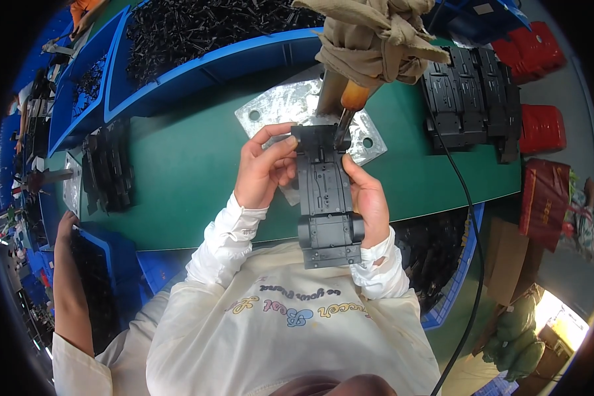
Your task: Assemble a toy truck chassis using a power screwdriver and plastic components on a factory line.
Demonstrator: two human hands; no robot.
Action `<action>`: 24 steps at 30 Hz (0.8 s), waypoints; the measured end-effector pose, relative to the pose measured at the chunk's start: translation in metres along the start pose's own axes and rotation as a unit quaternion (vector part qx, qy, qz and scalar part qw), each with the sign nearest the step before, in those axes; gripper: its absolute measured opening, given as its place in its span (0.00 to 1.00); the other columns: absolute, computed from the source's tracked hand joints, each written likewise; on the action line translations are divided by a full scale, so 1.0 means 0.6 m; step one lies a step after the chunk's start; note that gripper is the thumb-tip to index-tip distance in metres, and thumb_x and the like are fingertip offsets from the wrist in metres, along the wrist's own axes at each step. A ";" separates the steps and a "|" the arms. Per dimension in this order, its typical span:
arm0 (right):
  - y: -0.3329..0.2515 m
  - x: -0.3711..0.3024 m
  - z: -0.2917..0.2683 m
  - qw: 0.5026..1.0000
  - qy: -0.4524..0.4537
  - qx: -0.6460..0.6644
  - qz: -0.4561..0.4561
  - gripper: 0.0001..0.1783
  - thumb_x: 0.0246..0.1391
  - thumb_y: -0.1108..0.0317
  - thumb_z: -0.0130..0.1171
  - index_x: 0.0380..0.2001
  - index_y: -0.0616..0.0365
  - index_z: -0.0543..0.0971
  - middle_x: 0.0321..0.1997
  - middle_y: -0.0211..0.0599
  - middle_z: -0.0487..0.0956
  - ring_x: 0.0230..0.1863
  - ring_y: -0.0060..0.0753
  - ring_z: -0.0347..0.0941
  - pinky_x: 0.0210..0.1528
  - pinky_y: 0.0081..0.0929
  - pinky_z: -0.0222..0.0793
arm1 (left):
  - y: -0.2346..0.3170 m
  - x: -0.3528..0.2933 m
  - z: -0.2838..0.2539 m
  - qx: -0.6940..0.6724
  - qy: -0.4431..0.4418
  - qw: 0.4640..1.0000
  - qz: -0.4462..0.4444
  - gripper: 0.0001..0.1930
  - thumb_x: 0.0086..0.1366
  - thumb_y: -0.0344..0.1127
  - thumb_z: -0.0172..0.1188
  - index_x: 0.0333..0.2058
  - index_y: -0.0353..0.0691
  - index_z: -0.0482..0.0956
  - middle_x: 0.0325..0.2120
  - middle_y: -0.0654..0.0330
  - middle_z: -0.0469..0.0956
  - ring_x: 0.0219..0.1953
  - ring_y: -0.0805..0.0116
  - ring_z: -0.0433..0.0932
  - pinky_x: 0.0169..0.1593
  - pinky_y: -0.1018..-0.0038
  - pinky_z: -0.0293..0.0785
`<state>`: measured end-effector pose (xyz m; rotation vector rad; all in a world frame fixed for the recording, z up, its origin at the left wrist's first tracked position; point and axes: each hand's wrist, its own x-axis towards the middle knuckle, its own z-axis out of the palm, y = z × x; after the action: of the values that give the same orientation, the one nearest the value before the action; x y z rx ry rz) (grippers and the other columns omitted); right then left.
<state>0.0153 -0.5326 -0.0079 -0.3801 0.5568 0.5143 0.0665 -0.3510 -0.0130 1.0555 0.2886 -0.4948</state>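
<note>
Two bare hands hold one long black plastic chassis point(325, 198) between them, above the green counter point(185, 171) and close to the person's chest; the part runs lengthwise away from the body, its far end under the tip of a hanging tool point(347, 109) with an orange-brown handle, which touches or almost touches it; the left hand point(264, 168) is on the left edge of the far half, its grip closed around the part, with the thumb and the fingers on the top corner; the right hand point(369, 204) is on the right edge, nearer the middle, its grip also clamped on the part, fingers along the side; the near end of the part, with two rounded wheel arches, sticks out below both hands; under the far end lies a shiny metal plate point(277, 109) with holes, flat on the counter; a beige cloth point(376, 33) is wrapped around the upper part of the tool; a blue bin point(244, 56) behind the counter is full of small black plastic pieces; right of the tool stands a stack of black chassis parts point(472, 99), and a smaller pile point(109, 171) lies at the left; a black cable point(465, 198) crosses the counter on the right; another person's arm point(69, 277) reaches to a blue crate point(115, 257) at the lower left
</note>
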 end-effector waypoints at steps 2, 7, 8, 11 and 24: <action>0.001 -0.002 0.001 1.000 0.000 0.005 -0.001 0.20 0.67 0.56 0.47 0.51 0.61 0.74 0.44 0.41 0.81 0.39 0.33 0.81 0.43 0.31 0.79 | -0.002 0.002 -0.002 0.000 -0.003 1.000 0.006 0.18 0.62 0.34 0.61 0.50 0.37 0.73 0.28 0.60 0.76 0.20 0.76 0.72 0.20 0.84 0.60; 0.005 0.000 -0.018 0.999 0.014 -0.031 0.003 0.21 0.67 0.56 0.46 0.52 0.61 0.73 0.45 0.42 0.81 0.40 0.34 0.81 0.44 0.32 0.79 | -0.004 -0.001 -0.006 0.020 0.000 1.000 -0.007 0.18 0.63 0.35 0.61 0.49 0.36 0.72 0.25 0.61 0.75 0.17 0.76 0.71 0.18 0.84 0.58; 0.009 0.001 -0.024 0.999 0.013 -0.032 0.002 0.21 0.67 0.56 0.46 0.52 0.61 0.73 0.45 0.42 0.81 0.40 0.34 0.81 0.44 0.32 0.79 | -0.004 -0.003 -0.007 0.039 0.006 0.999 -0.017 0.16 0.64 0.35 0.60 0.49 0.37 0.72 0.22 0.63 0.74 0.16 0.77 0.71 0.16 0.84 0.58; 0.026 0.000 -0.043 0.999 0.012 -0.014 0.027 0.23 0.67 0.54 0.45 0.54 0.62 0.72 0.46 0.43 0.81 0.41 0.34 0.80 0.44 0.32 0.79 | -0.006 -0.018 -0.006 0.055 0.020 0.998 -0.028 0.17 0.63 0.34 0.60 0.49 0.35 0.72 0.24 0.60 0.75 0.15 0.75 0.71 0.16 0.84 0.59; 0.091 -0.093 0.008 0.997 -0.069 0.000 0.019 0.25 0.67 0.51 0.43 0.53 0.61 0.73 0.46 0.39 0.79 0.41 0.28 0.78 0.42 0.27 0.76 | 0.006 -0.145 -0.006 0.093 -0.011 0.992 0.081 0.21 0.61 0.30 0.59 0.53 0.32 0.68 0.21 0.60 0.75 0.17 0.76 0.72 0.19 0.82 0.63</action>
<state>-0.0539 -0.5061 0.0173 -0.3313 0.4309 0.5725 -0.0059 -0.3246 0.0273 1.2420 0.1366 -0.3917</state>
